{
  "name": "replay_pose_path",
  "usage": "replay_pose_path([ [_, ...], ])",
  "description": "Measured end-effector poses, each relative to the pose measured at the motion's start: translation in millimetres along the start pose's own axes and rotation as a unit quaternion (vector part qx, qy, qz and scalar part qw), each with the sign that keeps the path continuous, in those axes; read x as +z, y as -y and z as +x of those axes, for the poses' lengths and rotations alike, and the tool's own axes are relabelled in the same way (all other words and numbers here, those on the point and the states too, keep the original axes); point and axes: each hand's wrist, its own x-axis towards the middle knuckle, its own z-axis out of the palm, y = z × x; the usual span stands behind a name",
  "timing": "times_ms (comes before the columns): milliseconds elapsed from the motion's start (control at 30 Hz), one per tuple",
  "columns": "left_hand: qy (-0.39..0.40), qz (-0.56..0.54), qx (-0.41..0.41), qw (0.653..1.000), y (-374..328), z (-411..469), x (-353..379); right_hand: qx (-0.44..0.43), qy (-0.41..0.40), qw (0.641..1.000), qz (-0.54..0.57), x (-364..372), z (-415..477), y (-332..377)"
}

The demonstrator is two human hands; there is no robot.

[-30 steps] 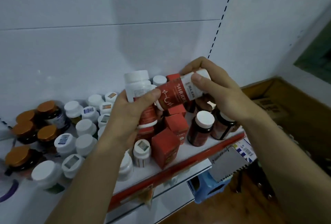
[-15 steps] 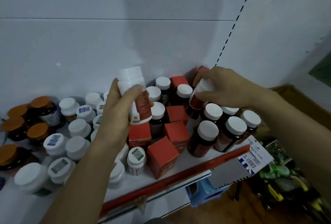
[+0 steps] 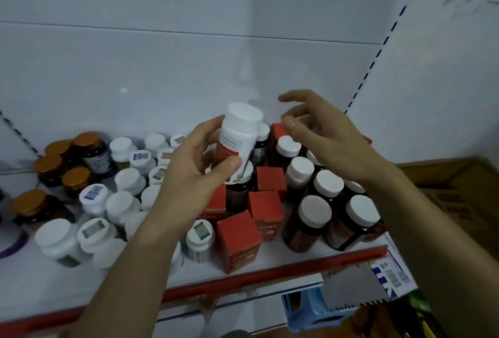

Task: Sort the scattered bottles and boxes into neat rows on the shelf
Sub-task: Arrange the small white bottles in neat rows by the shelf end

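Left forearm is coming up from the bottom edge, wrist bending slightly. The left hand point(image 3: 194, 165) is gripping a white-capped bottle point(image 3: 237, 135) with a red and white label: thumb is pressing on the front of the label, and the other fingers are wrapping round the far side. The bottle is sitting cap up, tilting a little to the right, lifted off the shelf point(image 3: 270, 264) and hanging over the middle cluster near the back wall.

Right forearm is reaching in from the lower right. The right hand point(image 3: 324, 135) is holding nothing, with fingers spread and loosely curved. Its thumb tip is lying just beside the bottle's cap, with a small gap showing. This hand is hovering over the dark bottles point(image 3: 307, 224) with white caps, which are standing upright on the shelf's right part.

Red boxes point(image 3: 239, 240) are standing between the two forearms, some turned at angles. White jars point(image 3: 122, 202) are crowding to the left of the left arm, and amber-lidded jars point(image 3: 48, 167) are sitting at the far left. A blue stool point(image 3: 310, 308) is showing below the red shelf edge.
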Motion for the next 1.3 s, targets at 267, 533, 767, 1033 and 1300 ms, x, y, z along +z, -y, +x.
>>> replay_pose_path([
  [267,-0.1,0.302,0.018,0.948,0,-6,12,-0.065,-0.009,0.997,-0.038,3,21,8],
  [533,-0.119,0.545,-0.041,0.829,-13,-35,-63,-0.037,0.153,0.959,-0.234,25,51,-35],
  [767,-0.052,0.563,-0.052,0.823,-37,-80,-101,-0.117,0.17,0.904,-0.375,43,55,-22],
  [1033,0.036,0.665,-0.112,0.737,-12,-108,-70,-0.317,0.28,0.81,-0.406,128,0,51],
  [1300,-0.083,0.484,-0.044,0.87,-34,-135,-96,-0.265,0.231,0.855,-0.38,127,-12,59],
])
